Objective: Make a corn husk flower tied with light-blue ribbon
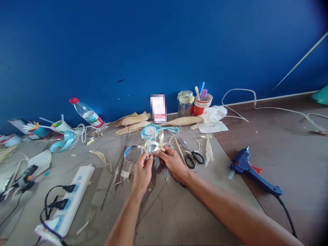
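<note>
My left hand (143, 171) is closed, thumb and fingers pinching a small pale dried-husk piece (146, 147) with pointed, petal-like ends. Close beside it, my right hand (173, 163) pinches another pale husk piece (161, 142) that stands upright from the fingers. Whether the two pieces are joined is hard to make out. Just beyond the hands lies a roll of light blue ribbon (151, 131). A roll of tape (132, 153) rests left of the left hand. Black-handled scissors (194, 160) lie to the right of the right hand, near a thin stick (180, 150).
A blue glue gun (253, 171) lies at right, its cord running forward. At left are a white power strip (74, 198) with plugs and a tilted bottle (88, 112). Dried husks (133, 119), a lidded jar (185, 102) and paper cups (202, 104) line the blue wall. Thin wires (119, 164) lie left.
</note>
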`<state>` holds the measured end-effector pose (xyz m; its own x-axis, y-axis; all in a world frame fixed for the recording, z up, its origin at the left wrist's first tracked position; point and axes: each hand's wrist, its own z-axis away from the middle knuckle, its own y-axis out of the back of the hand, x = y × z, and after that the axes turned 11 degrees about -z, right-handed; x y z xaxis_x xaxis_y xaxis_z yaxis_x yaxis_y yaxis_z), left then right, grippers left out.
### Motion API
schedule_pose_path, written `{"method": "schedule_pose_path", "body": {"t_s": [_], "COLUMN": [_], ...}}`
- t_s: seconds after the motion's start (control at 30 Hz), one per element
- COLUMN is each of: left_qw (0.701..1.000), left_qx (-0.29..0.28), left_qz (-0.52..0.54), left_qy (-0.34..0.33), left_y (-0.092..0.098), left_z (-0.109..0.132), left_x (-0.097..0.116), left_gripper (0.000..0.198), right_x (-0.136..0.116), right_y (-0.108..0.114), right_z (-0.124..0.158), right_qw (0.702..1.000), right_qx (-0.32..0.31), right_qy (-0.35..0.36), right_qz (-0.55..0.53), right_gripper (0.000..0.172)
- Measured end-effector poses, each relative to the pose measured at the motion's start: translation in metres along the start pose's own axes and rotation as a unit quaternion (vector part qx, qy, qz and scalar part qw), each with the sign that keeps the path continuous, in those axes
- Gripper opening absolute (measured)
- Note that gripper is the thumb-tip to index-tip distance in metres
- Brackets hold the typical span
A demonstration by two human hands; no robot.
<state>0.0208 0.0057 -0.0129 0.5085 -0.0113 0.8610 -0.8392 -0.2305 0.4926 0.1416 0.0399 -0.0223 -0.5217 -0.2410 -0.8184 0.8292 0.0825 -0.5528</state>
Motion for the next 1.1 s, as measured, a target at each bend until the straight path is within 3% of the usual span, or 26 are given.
{"method": "schedule_pose_path", "body": {"t_s": [0.13, 0.3, 0.57, 0.77, 1.1], "left_qw": [1.000, 1.000, 0.993, 0.977, 0.956], "left_qx": [-0.006, -0.007, 0.018, 0.051, 0.088], "left_qz": [-0.022, 0.003, 0.085, 0.160, 0.252], "left_qy": [0.002, 0.015, 0.083, 0.129, 0.122], "left_y": [0.000, -0.003, -0.007, -0.009, -0.012], "left_z": [0.001, 0.003, 0.004, 0.001, -0.001], "left_x": [0.000, 0.004, -0.002, -0.004, 0.006], "left_gripper": [0.018, 0.019, 0.021, 0.024, 0.017], "right_x": [0.002, 0.001, -0.001, -0.002, 0.007], "right_y": [0.002, 0.002, 0.001, 0.001, 0.005], "right_z": [-0.002, -0.003, -0.002, -0.002, -0.003], "right_qw": [0.999, 0.992, 0.985, 0.985, 0.992], "right_qx": [0.012, -0.023, -0.050, -0.049, -0.059], "right_qy": [-0.011, -0.029, -0.063, -0.069, -0.051], "right_qz": [-0.038, -0.119, -0.151, -0.149, -0.100], "right_gripper": [0.025, 0.025, 0.019, 0.019, 0.018]}}
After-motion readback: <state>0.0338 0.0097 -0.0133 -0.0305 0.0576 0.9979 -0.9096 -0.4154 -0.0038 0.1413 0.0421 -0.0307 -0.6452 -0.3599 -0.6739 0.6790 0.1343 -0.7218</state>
